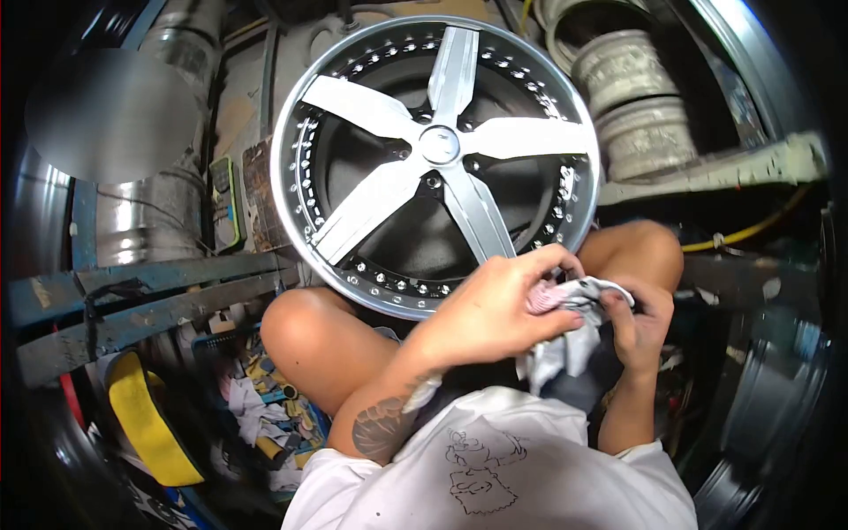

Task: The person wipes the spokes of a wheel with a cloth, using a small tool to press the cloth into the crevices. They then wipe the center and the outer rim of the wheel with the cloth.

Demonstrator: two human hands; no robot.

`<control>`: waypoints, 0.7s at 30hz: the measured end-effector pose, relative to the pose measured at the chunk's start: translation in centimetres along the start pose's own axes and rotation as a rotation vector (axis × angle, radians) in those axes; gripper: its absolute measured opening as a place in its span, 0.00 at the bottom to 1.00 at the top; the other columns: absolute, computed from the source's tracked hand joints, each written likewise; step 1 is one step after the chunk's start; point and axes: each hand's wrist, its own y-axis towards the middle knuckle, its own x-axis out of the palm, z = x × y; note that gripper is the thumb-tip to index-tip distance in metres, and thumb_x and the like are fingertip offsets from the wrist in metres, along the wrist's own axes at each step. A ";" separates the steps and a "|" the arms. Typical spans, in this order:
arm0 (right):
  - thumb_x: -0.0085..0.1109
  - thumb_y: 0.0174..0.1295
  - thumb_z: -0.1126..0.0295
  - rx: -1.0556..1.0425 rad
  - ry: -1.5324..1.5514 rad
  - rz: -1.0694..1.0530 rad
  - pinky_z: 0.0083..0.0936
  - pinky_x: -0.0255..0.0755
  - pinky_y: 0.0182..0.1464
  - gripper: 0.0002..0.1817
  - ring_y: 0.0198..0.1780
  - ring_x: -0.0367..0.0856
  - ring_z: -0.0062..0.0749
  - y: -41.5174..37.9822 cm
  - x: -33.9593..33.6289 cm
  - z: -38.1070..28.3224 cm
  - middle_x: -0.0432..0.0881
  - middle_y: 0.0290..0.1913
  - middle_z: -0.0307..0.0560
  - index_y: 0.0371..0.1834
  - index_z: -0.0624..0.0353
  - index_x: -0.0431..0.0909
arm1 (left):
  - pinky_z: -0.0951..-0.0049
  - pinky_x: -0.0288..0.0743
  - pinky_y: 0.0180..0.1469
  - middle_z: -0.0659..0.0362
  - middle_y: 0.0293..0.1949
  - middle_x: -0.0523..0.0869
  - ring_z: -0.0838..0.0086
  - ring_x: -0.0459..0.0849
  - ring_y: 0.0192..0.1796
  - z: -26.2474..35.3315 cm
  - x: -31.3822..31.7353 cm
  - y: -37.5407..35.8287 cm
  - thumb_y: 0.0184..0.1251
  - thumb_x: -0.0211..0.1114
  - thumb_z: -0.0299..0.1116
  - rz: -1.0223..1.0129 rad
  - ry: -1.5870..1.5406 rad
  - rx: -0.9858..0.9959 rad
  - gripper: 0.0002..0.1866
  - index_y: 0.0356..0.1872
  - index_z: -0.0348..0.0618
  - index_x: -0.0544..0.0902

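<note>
A polished five-spoke alloy wheel (437, 146) with a ring of bolts around its rim stands upright in front of me, leaning just past my knees. Below its lower right edge, both hands hold a crumpled white and grey rag (570, 331). My left hand (495, 309) grips the rag from the left, fingers curled over its top. My right hand (640, 322) clutches the rag's right side, close against the left hand. Neither hand touches the wheel.
Stacked bare rims (632, 102) stand at the back right. A shiny metal barrel (155, 208) is at the left, behind blue metal bars (150, 296). A yellow pad (146, 420) and scattered scraps (265, 402) lie on the floor lower left. A dark rim (768, 389) curves along the right.
</note>
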 end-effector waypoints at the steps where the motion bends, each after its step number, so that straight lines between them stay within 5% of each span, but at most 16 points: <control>1: 0.69 0.65 0.78 0.105 0.075 -0.029 0.22 0.79 0.43 0.06 0.38 0.86 0.24 -0.4 -0.4 0.1 0.89 0.34 0.45 0.41 0.70 0.87 | 0.72 0.81 0.42 0.59 0.30 0.87 0.80 0.82 0.34 2.0 -0.6 0.0 0.64 0.81 0.34 -0.089 0.024 -0.215 0.22 0.56 0.39 0.85; 2: 0.70 0.64 0.77 0.166 0.212 -0.079 0.23 0.78 0.47 0.09 0.42 0.86 0.24 -0.5 -0.6 0.6 0.89 0.39 0.45 0.46 0.69 0.86 | 0.72 0.81 0.41 0.59 0.32 0.88 0.79 0.83 0.34 -0.1 -0.4 0.0 0.64 0.80 0.32 -0.060 0.196 -0.044 0.20 0.55 0.39 0.87; 3: 0.71 0.65 0.76 0.151 0.196 -0.132 0.23 0.77 0.51 0.13 0.47 0.85 0.24 -0.5 -0.8 0.3 0.89 0.45 0.44 0.51 0.68 0.85 | 0.73 0.80 0.37 0.58 0.34 0.90 0.80 0.84 0.34 0.5 -0.5 0.3 0.65 0.79 0.32 -0.111 0.173 -0.266 0.18 0.54 0.38 0.89; 6: 0.77 0.64 0.70 0.184 0.159 -0.077 0.23 0.75 0.51 0.19 0.44 0.80 0.20 -1.8 -2.7 0.8 0.85 0.41 0.37 0.55 0.65 0.84 | 0.79 0.74 0.28 0.62 0.28 0.87 0.86 0.81 0.27 -0.5 0.1 1.1 0.68 0.76 0.29 -0.029 -0.019 -0.401 0.15 0.53 0.38 0.87; 8: 0.76 0.65 0.70 0.201 0.314 0.061 0.22 0.75 0.50 0.19 0.43 0.80 0.20 -3.9 -4.1 2.7 0.85 0.41 0.35 0.57 0.64 0.84 | 0.83 0.72 0.30 0.67 0.33 0.87 0.87 0.79 0.30 -0.7 0.9 1.5 0.64 0.76 0.25 0.013 -0.220 -0.355 0.20 0.57 0.35 0.83; 12: 0.79 0.63 0.71 0.392 0.706 0.083 0.22 0.76 0.52 0.23 0.45 0.81 0.19 -8.2 -5.4 4.1 0.86 0.42 0.34 0.60 0.64 0.82 | 0.82 0.75 0.45 0.66 0.41 0.85 0.85 0.80 0.40 -2.0 4.1 1.7 0.64 0.75 0.23 -0.052 -0.362 -0.275 0.12 0.45 0.39 0.81; 13: 0.78 0.63 0.75 0.250 0.758 0.142 0.20 0.74 0.49 0.24 0.43 0.80 0.16 -8.7 -4.0 4.5 0.85 0.41 0.33 0.61 0.65 0.81 | 0.80 0.76 0.46 0.64 0.43 0.85 0.84 0.80 0.42 -2.3 5.0 1.8 0.63 0.77 0.24 -0.090 -0.330 -0.314 0.14 0.43 0.41 0.79; 16: 0.78 0.61 0.79 0.071 0.699 0.314 0.19 0.70 0.41 0.23 0.37 0.75 0.11 -10.0 -1.5 5.5 0.81 0.35 0.31 0.58 0.65 0.82 | 0.76 0.79 0.54 0.61 0.48 0.86 0.80 0.83 0.47 -1.6 9.7 1.3 0.63 0.81 0.29 -0.111 -0.358 -0.302 0.21 0.52 0.39 0.80; 18: 0.76 0.64 0.75 0.217 0.742 0.320 0.17 0.68 0.39 0.13 0.35 0.74 0.10 -11.0 -3.3 5.0 0.82 0.33 0.31 0.49 0.63 0.85 | 0.72 0.78 0.62 0.57 0.54 0.88 0.75 0.85 0.56 -1.9 11.4 0.9 0.63 0.82 0.29 -0.116 -0.268 -0.297 0.28 0.61 0.34 0.80; 21: 0.72 0.68 0.74 0.157 0.717 0.359 0.14 0.61 0.30 0.07 0.27 0.68 0.09 -12.3 -4.3 6.0 0.79 0.30 0.30 0.46 0.61 0.84 | 0.69 0.80 0.64 0.52 0.59 0.89 0.71 0.87 0.59 -1.2 14.3 0.1 0.62 0.81 0.24 -0.022 -0.370 -0.267 0.25 0.59 0.33 0.82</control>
